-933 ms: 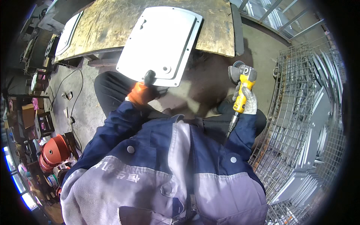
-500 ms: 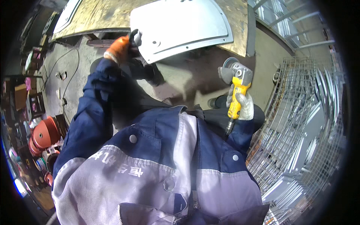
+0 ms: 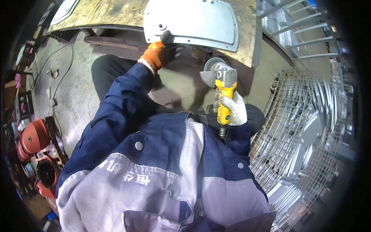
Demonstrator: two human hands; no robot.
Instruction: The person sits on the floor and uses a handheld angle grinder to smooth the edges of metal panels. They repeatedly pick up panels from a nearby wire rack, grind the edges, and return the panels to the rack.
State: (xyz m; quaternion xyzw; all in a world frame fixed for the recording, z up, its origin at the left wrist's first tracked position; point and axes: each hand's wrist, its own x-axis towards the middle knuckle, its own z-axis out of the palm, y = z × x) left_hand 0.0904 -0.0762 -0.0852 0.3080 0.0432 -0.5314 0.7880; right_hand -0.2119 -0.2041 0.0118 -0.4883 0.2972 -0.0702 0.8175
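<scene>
A white metal panel [image 3: 189, 23] with a curved outline and small holes along its rim lies on the wooden table top [image 3: 108, 15]. At its near left edge is my left hand [image 3: 157, 56], in an orange glove with dark fingers. Those fingers are apart, one of them reaching up against the panel's edge near a round hole. My right hand [image 3: 236, 109], in a white glove, is wrapped round the yellow body of an angle grinder [image 3: 225, 91]. The grinder points away from me, its disc [image 3: 213, 63] and grey guard just short of the table's near edge.
To my right stands a wire mesh basket [image 3: 286, 120] holding grey metal plates. A metal rack [image 3: 305, 34] is beyond it. Red round containers [image 3: 34, 135] stand at the left. A cable [image 3: 58, 100] runs over the floor, and another white panel [image 3: 63, 11] lies far left.
My left hand has left the panel's left corner and moved right along its near edge. The panel has turned and shifted farther onto the table. The grinder has moved left.
</scene>
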